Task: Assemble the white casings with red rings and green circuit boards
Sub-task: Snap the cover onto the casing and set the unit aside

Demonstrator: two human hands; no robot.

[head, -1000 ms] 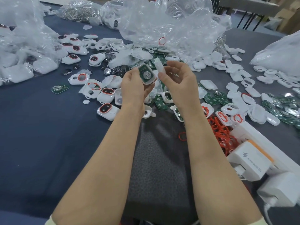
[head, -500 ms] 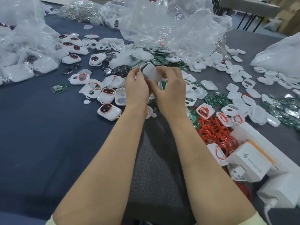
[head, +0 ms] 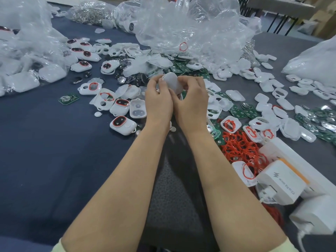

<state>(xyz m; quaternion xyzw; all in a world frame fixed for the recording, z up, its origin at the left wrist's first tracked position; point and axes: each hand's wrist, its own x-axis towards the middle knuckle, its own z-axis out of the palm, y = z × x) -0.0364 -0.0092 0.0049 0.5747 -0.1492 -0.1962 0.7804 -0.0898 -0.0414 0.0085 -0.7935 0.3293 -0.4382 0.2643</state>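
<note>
Right at the centre of the head view, the left hand and right hand meet above the counter. Between them they grip one white casing, its smooth back tilted up towards the camera. The fingers of both hands are curled round its edges, and the thumbs are hidden behind it.

At the upper centre of the frame sits a big crumpled clear bag; a single red ring shows through its plastic. At the upper left, a second clear bag holds bulky white shells. A smaller bag along the top edge is packed with silvery metal bits. At the right edge lies a closed white bag, its contents unreadable.

Loose on the counter left of the hands are finished casings with red-rimmed windows and a lone green board. To the right are scattered green circuit boards and white covers. A heap of red rings lies lower right, just beside a white charger.
</note>
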